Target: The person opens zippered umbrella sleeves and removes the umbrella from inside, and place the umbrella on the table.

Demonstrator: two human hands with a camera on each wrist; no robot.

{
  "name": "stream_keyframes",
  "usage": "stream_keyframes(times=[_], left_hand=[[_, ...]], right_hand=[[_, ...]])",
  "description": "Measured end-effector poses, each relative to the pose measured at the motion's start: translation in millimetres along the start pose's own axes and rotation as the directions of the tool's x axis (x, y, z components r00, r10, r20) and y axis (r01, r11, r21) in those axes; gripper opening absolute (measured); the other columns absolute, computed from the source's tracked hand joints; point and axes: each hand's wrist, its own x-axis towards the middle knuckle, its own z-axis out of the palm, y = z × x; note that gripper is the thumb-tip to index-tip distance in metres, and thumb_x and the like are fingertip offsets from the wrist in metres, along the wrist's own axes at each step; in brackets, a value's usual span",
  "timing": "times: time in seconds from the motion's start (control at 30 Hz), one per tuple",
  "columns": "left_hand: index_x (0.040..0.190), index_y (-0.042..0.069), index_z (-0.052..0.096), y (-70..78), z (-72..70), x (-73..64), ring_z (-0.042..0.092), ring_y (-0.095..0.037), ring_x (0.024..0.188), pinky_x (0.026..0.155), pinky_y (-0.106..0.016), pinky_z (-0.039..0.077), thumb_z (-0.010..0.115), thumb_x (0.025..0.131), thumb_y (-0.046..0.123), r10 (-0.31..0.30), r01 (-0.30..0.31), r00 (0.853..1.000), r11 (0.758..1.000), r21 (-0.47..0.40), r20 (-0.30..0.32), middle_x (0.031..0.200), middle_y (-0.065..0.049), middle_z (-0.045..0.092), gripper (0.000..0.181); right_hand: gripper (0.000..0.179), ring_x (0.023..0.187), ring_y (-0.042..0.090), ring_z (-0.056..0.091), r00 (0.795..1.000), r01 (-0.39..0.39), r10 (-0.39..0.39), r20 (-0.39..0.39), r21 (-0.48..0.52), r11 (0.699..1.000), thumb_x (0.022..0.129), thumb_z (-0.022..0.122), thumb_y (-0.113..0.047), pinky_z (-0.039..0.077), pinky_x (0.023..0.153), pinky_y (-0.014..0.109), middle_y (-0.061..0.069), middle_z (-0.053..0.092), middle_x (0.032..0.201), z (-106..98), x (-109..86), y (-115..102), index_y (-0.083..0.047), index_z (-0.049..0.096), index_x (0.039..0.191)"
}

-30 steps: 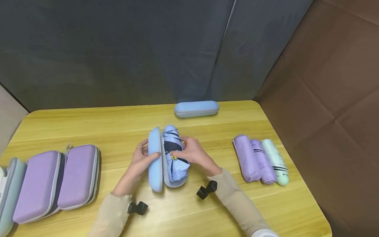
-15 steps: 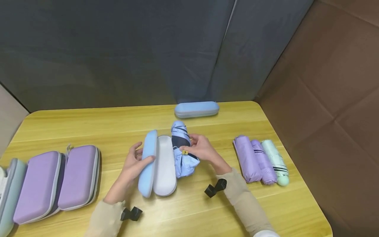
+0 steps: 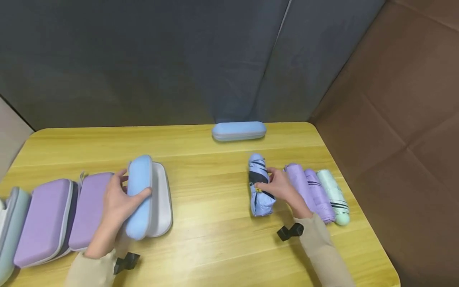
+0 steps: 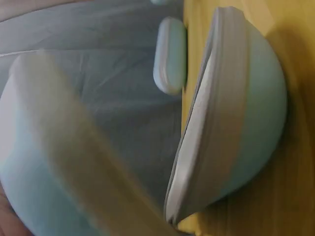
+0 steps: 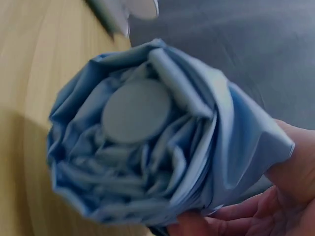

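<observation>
My left hand [image 3: 117,201] grips the blue lid of an unzipped hard case [image 3: 139,211], thumb on the front and fingers behind. The case gapes toward the right and its pale grey inside shows bare. In the left wrist view the two halves of the case [image 4: 263,103] spread apart in a V. Farther right, my right hand [image 3: 285,191] holds a folded light blue umbrella [image 3: 263,206] with dark stripes and a small yellow tag, thumb across its middle. The right wrist view faces the bunched end of the umbrella [image 5: 138,110], with a round cap at its centre.
A closed blue case [image 3: 239,131] lies at the table's back edge. Two purple cases [image 3: 44,223] and a pale green case [image 3: 16,235] stand at left. At right lie two purple umbrellas [image 3: 320,201] and a mint one [image 3: 333,195]. Dark cloth hangs behind the wooden table [image 3: 211,247].
The umbrella has come out of the case and moved right with my right hand. My left hand has carried the open case left, close to the purple cases.
</observation>
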Motion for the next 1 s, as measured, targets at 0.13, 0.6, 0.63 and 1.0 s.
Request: stream_keyframes(times=[0.13, 0.6, 0.63, 1.0], left_hand=[[0.138, -0.014, 0.027, -1.7, -2.7, 2.8, 0.040, -0.046, 0.100, 0.078, -0.056, 0.037, 0.071, 0.074, 0.018, 0.077, -0.072, 0.996, 0.993, 0.093, -0.046, 0.121, -0.036, 0.038, 0.084], [0.136, -0.017, 0.024, -13.8, -9.3, -8.8, 0.035, -0.054, 0.100, 0.072, -0.066, 0.038, 0.077, 0.070, 0.016, 0.099, -0.084, 0.994, 0.951, 0.296, -0.037, 0.122, -0.044, 0.026, 0.091], [0.136, -0.017, 0.024, -14.3, -9.5, -9.4, 0.035, -0.055, 0.100, 0.071, -0.066, 0.038, 0.077, 0.070, 0.016, 0.096, -0.079, 0.995, 0.949, 0.304, -0.039, 0.122, -0.044, 0.026, 0.091], [0.135, -0.016, 0.025, -13.9, -5.0, -9.4, 0.034, -0.055, 0.103, 0.070, -0.067, 0.038, 0.076, 0.070, 0.018, 0.075, -0.058, 0.996, 0.942, 0.330, -0.039, 0.122, -0.043, 0.027, 0.089]], right_hand=[[0.069, 0.067, 0.022, 0.055, 0.998, -0.042, 0.037, -0.042, -0.112, 0.993, 0.077, 0.073, -0.028, 0.047, 0.059, 0.033, 0.013, 0.061, 0.078, -10, -8.9, 18, 0.012, 0.048, 0.128], [0.055, 0.076, 0.032, 0.059, 0.990, -0.070, 0.028, -0.140, -0.310, 0.948, 0.067, 0.077, -0.029, 0.049, 0.070, 0.045, 0.017, 0.063, 0.082, -15, -18.8, 34, 0.009, 0.058, 0.102], [0.054, 0.075, 0.032, 0.059, 0.990, -0.065, 0.023, -0.137, -0.315, 0.947, 0.067, 0.077, -0.029, 0.049, 0.069, 0.045, 0.017, 0.063, 0.081, -16, -19.2, 34, 0.009, 0.058, 0.101], [0.053, 0.073, 0.032, 0.057, 0.995, -0.054, 0.017, -0.101, -0.376, 0.925, 0.065, 0.076, -0.028, 0.049, 0.067, 0.045, 0.015, 0.061, 0.079, -30, -23.8, 45, 0.008, 0.056, 0.099]])
